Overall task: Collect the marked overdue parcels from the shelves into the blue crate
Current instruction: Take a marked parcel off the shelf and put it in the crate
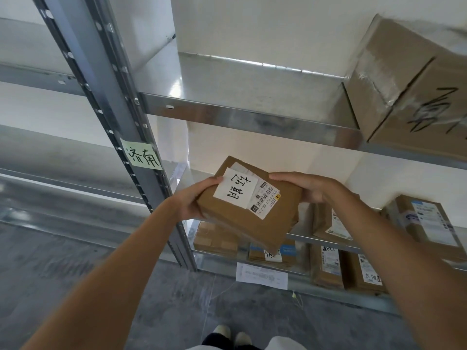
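- Head view: both hands are up in front of the metal shelving (242, 114), and a flat brown parcel (249, 209) sits between them, held in the air just ahead of the shelves.
- The left hand (194, 200) grips the parcel's edge at nine o'clock, thumb curled over the top beside the note.
- The right hand (312, 188) clamps the far corner at two o'clock, fingers wrapped over the top edge.
- A white handwritten note (233, 189) lies on the parcel's top face, overlapping a printed barcode label (266, 199) at its four o'clock.
- The parcel is tilted, its near corner dipping toward six o'clock.
- At ten o'clock from the parcel, a pale green sticky note (142, 156) with handwriting clings to the grey upright post (106, 97).
- Up at two o'clock, a big cardboard box (414, 92) with black writing sits on the upper shelf, blurred.
- At four o'clock, more brown parcels with labels line the lower shelves; one (427, 223) stands at the right edge.
- At six o'clock, a white paper sheet (261, 275) hangs on the bottom shelf's front.
- Straight down at six, pale shoes (232, 335) on grey floor (75, 261).
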Tool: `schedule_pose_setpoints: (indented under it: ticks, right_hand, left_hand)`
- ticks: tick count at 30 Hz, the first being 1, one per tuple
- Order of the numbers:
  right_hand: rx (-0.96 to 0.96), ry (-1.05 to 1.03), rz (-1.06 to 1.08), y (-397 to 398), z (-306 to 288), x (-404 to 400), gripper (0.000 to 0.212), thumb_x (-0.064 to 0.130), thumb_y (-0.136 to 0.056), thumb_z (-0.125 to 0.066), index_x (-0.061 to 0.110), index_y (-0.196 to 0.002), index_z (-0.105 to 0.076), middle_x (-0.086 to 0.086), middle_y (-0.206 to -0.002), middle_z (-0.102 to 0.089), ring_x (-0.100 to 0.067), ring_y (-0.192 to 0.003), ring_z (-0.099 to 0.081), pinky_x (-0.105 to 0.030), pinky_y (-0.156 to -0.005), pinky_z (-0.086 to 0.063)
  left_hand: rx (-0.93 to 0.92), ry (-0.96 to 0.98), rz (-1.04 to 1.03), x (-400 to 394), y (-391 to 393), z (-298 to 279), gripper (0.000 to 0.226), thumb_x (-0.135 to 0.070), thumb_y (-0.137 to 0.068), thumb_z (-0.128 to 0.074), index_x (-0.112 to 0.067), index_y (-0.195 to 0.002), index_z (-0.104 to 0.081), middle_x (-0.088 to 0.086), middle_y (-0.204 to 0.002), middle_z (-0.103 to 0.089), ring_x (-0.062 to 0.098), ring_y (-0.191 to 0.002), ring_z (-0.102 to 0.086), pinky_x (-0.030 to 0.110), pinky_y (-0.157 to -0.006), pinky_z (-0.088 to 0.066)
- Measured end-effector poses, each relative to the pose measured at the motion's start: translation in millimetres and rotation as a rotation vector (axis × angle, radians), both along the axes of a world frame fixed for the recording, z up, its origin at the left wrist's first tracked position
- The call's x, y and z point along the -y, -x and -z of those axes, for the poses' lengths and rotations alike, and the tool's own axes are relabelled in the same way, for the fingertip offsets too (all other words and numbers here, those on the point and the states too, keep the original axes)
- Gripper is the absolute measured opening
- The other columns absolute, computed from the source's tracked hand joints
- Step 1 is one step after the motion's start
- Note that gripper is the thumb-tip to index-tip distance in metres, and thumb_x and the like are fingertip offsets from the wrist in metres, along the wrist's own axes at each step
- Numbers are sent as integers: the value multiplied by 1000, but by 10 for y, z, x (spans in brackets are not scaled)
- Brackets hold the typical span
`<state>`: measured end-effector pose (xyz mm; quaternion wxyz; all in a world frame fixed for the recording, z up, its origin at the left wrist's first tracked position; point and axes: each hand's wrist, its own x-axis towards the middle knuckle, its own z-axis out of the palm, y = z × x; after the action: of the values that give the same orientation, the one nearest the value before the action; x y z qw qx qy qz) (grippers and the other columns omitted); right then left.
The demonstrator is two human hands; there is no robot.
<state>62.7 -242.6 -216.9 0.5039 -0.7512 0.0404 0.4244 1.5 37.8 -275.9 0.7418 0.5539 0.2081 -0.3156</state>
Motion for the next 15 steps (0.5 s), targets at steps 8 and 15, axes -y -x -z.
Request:
schedule_pose_setpoints:
  ticks: [8,15]
  right_hand:
    - [6,-470,736,186,230,102,86,59,-79,-66,34,-151,-26,-11,-147,-38,-32,-115,-53,-46,-73,-52]
    - [-31,-553,672,394,429,-416,99,47,-64,-85,32,-144,-31,-8,-138,-51,-33,-125,-50,-66,-99,-41]
  left_hand:
    - [10,255,-377,117,24,110,63,-50,-71,-74,-27,-128,-57,14,-129,-59,38,-116,-56,65,-88,-47]
    - [19,364,-381,516,68,98,80,-32,-63,-83,-25,-133,-47,19,-133,-50,43,-117,-54,70,-86,-45]
